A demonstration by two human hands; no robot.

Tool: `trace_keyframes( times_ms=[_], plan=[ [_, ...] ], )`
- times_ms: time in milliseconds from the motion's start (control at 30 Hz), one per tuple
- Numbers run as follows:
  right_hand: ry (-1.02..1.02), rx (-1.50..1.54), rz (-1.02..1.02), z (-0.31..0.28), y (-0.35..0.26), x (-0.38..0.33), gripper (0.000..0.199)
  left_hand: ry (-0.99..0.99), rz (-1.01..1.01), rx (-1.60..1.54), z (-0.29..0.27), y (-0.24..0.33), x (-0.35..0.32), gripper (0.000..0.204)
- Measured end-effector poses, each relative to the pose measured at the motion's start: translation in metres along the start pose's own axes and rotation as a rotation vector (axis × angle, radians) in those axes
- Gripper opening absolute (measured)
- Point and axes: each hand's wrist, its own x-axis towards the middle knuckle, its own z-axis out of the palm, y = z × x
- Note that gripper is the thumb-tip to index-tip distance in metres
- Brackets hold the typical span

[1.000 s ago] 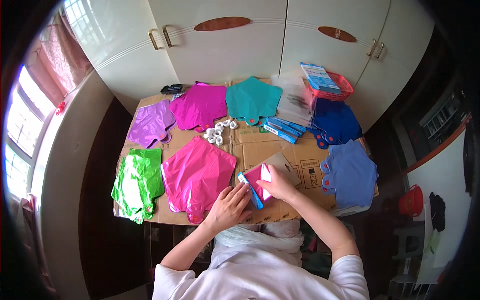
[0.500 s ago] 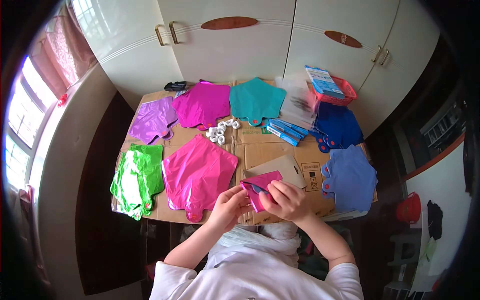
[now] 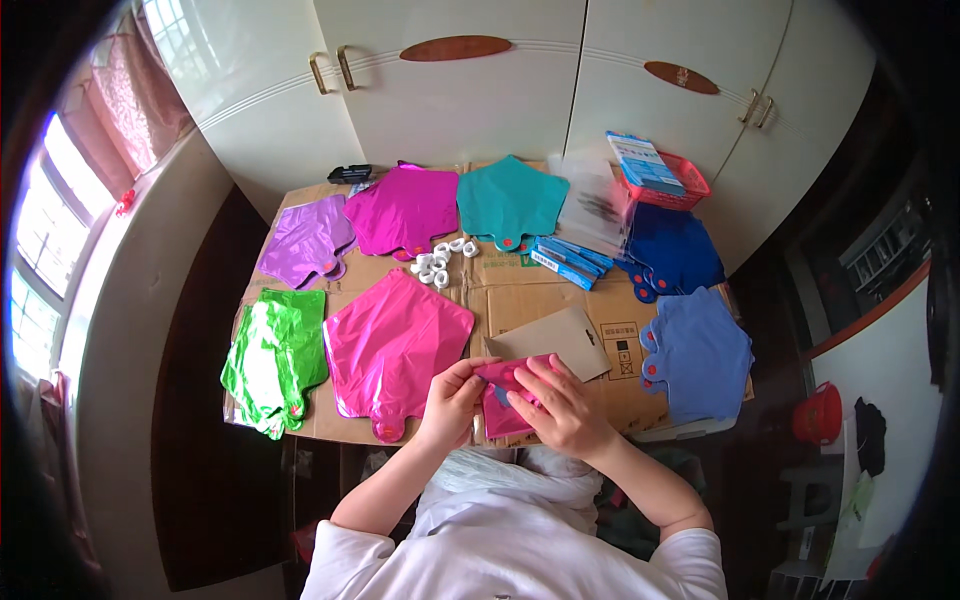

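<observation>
Near the table's front edge, a folded pink foil balloon (image 3: pixel 500 412) is between my hands. My left hand (image 3: pixel 455 398) pinches its left side between thumb and fingers. My right hand (image 3: pixel 562 405) lies over its right side, fingers bent across the foil; its thumb is hard to make out. A small bluish patch shows in the folds. Just beyond is a tan card sleeve (image 3: pixel 555 338) with a slot. A flat star-shaped pink foil balloon (image 3: pixel 398 345) lies to the left of my hands.
Around the cardboard-covered table (image 3: pixel 500 290) lie green (image 3: pixel 272 350), lilac (image 3: pixel 305 240), magenta (image 3: pixel 405 208), teal (image 3: pixel 512 200), dark blue (image 3: pixel 680 250) and light blue foil balloons (image 3: pixel 703 355). White ribbon rolls (image 3: pixel 430 268), blue packets (image 3: pixel 570 262), clear bags (image 3: pixel 593 210) and a red basket (image 3: pixel 690 195) sit farther back.
My right hand has moved from a pinch to fingers laid further across the foil. The folded pink balloon has turned and come slightly nearer to me.
</observation>
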Motion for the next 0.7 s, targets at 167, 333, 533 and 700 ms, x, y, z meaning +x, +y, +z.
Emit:
trace_keyframes(
  times_ms=[167, 333, 533, 700],
  plan=[
    [-0.031, 0.015, -0.044, 0.003, 0.005, -0.008, 0.021, 0.007, 0.045, 0.115, -0.011, -0.006, 0.001, 0.027],
    [0.01, -0.007, -0.058, 0.003, 0.004, -0.006, 0.018, 0.002, 0.018, -0.035, -0.005, 0.0, 0.001, 0.029],
    [0.028, -0.039, -0.095, 0.002, 0.003, -0.001, 0.014, -0.08, -0.131, -0.199, -0.011, 0.018, 0.002, 0.029],
    [0.04, -0.04, -0.097, 0.004, 0.001, 0.0, 0.014, 0.0, -0.149, -0.033, -0.012, 0.017, 0.004, 0.028]
  ],
)
